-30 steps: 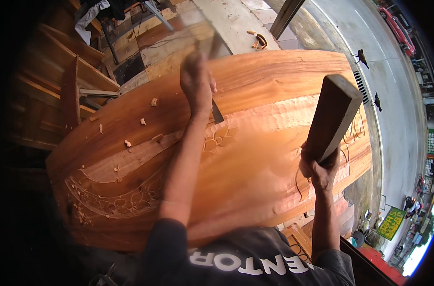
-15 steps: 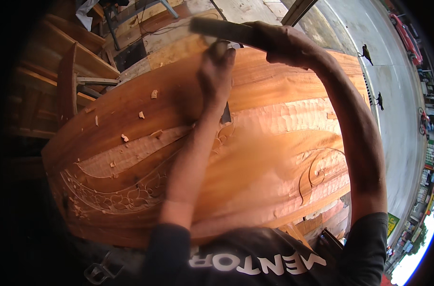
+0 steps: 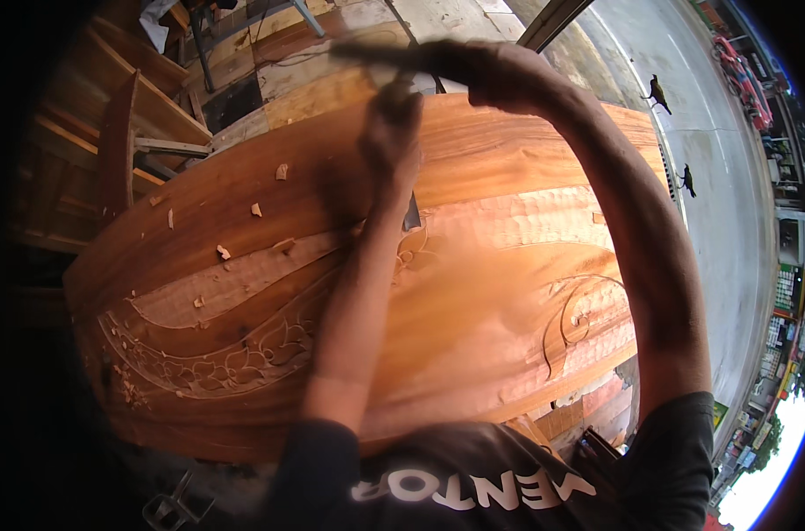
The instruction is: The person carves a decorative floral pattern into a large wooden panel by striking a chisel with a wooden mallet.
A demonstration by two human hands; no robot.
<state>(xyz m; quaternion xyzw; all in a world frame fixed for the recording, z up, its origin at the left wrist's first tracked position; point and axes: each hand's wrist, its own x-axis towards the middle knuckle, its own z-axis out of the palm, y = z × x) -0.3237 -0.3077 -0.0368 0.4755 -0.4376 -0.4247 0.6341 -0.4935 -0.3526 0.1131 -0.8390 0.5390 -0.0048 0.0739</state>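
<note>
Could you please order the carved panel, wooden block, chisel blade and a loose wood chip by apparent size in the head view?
1. Carved panel
2. Wooden block, blurred
3. Chisel blade, its visible part
4. Wood chip

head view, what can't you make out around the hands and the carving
Head view throughout:
Chisel: handle mostly covered by the left hand.
Block in the right hand: blurred, so contact with the chisel can't be told.
Wooden panel: part hidden behind the left forearm.
</note>
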